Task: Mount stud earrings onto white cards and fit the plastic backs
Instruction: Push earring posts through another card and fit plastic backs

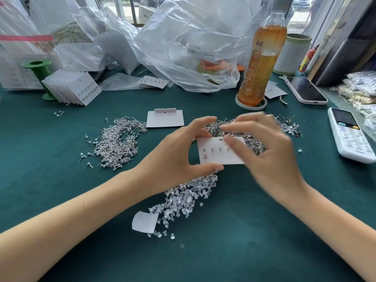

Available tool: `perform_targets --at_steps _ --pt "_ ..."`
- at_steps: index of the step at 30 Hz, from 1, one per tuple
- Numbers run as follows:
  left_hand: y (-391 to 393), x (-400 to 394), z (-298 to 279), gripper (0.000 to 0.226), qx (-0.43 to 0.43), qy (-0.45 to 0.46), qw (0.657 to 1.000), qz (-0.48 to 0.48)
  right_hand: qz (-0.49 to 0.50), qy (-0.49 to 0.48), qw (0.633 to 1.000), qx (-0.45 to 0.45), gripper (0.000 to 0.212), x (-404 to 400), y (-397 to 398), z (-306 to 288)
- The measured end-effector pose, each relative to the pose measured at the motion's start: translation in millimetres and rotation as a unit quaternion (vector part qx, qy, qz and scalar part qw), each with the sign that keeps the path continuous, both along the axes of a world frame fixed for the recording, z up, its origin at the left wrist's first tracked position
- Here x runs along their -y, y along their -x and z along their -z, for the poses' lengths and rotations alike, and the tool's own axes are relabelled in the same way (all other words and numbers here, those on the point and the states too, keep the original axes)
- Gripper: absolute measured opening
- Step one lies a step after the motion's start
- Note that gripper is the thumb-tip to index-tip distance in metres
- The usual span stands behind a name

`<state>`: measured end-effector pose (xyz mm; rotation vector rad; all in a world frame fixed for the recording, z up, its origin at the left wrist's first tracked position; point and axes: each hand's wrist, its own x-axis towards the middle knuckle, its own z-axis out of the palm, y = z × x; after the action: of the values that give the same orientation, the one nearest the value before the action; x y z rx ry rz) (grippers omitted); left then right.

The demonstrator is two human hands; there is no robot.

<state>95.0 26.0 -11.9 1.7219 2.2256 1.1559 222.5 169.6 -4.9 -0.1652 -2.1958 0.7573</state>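
Note:
My left hand [175,157] pinches a white card [217,153] by its left end, thumb below and fingers above. Several stud earrings sit in the card's left half. My right hand [266,151] is blurred and hovers over the card's right side with curled fingers; whether it holds a stud is unclear. A pile of silver studs [120,143] lies to the left, a darker stud pile [252,129] sits behind the card. Clear plastic backs [183,200] are heaped below the card. An empty card [165,118] lies further back.
A stack of filled cards [73,88] leans on a green spool [38,68] at back left. Plastic bags [183,43], a tea bottle [262,58], a phone [305,89] and a white remote [350,135] crowd the back and right. A paper scrap [144,221] lies near me on the green cloth [223,251].

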Motion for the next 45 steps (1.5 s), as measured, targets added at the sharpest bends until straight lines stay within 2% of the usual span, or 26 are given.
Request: perform_targets --at_steps 3,7,9,14,17,24,30,34,40,45 --pt "7 0 3 0.083 -0.001 0.011 1.000 -0.021 0.105 0.043 0.993 -0.010 0.009 -27 -4 -2" --pt "13 0 7 0.082 -0.003 0.024 0.999 -0.049 0.165 0.008 0.976 0.139 0.007 -52 -9 11" --pt "15 1 8 0.081 -0.002 0.026 0.998 -0.054 0.156 0.004 0.974 0.167 0.006 -53 -10 13" --pt "17 2 8 0.081 -0.007 0.027 0.998 -0.060 0.139 -0.046 0.976 0.162 0.007 -52 -11 14" --pt "17 2 8 0.081 -0.009 0.031 0.998 -0.060 0.141 -0.046 0.974 0.174 0.012 -50 -8 17" --pt "16 3 6 0.080 -0.002 0.040 0.997 -0.064 0.100 -0.056 0.980 0.163 0.007 -48 1 18" --pt "15 3 5 0.080 0.000 0.045 0.997 -0.062 0.084 0.039 0.990 0.105 0.018 -46 -4 10" --pt "14 3 5 0.079 0.001 0.051 0.997 -0.060 0.080 0.091 0.989 0.084 0.007 -45 -5 8" --pt "13 3 6 0.080 0.003 0.056 0.997 -0.054 0.047 0.081 0.993 0.076 0.021 -36 -4 6" --pt "12 2 6 0.079 -0.001 0.053 0.997 -0.052 0.068 0.091 0.988 0.106 0.012 -38 -5 10"
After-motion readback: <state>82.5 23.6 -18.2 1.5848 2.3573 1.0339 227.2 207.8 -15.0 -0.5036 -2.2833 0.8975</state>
